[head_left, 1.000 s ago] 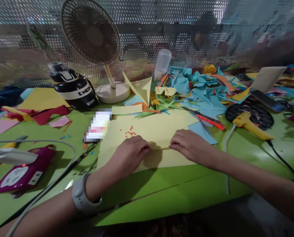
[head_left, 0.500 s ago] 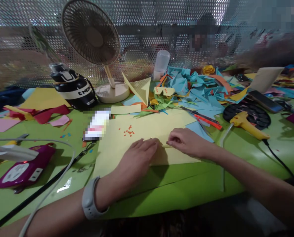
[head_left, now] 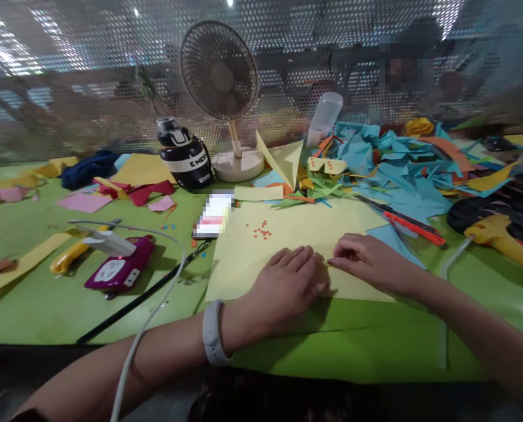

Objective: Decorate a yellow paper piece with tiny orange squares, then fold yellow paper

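A pale yellow sheet of paper lies on the green table, with a cluster of small orange paper bits on its upper left part. My left hand rests flat on the sheet with fingers stretched out, a grey band on its wrist. Just to its right, my right hand has its thumb and fingers pinched together low over the paper. What is between those fingertips is too small to make out. A folded yellow piece with orange dots stands beyond the sheet.
Behind the sheet are a phone, a fan, a black bottle and a heap of blue paper scraps. A yellow glue gun lies right. A purple packet and a cable lie left.
The view has swung left, so the table's things appear further right. My left hand still lies flat on the sheet, and my right hand stays pinched beside it.
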Demonstrator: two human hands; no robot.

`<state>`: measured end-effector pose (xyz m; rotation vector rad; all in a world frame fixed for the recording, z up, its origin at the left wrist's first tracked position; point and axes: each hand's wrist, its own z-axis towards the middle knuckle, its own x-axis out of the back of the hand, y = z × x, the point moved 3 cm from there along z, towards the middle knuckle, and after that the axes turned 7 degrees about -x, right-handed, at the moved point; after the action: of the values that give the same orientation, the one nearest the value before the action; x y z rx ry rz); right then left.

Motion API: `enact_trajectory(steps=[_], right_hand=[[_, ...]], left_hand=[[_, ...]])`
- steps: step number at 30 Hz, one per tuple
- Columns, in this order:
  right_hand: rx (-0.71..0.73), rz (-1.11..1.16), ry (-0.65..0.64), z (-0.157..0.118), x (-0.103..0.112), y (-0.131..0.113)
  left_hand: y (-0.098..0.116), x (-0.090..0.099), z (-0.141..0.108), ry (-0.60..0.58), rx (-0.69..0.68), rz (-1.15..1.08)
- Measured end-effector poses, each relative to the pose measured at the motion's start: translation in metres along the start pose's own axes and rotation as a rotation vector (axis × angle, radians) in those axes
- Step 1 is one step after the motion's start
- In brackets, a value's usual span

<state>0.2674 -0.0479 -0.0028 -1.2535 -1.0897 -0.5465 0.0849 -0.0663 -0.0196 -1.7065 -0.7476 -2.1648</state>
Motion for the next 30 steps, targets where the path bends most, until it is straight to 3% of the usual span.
enact_trajectory(steps=[4, 9, 30], right_hand=[[0.011, -0.002, -0.008, -0.001, 0.001, -0.001], [0.031, -0.004, 0.004, -0.003, 0.001, -0.002], [0.038, -0.042, -0.018, 0.002, -0.01, 0.001]], left_hand=[[-0.023, 0.013, 0.001, 0.098, 0.048, -0.156], [-0.043, 0.019, -0.005, 0.108, 0.073, -0.282], [-0.051, 0.027, -0.011, -0.035, 0.131, -0.371]])
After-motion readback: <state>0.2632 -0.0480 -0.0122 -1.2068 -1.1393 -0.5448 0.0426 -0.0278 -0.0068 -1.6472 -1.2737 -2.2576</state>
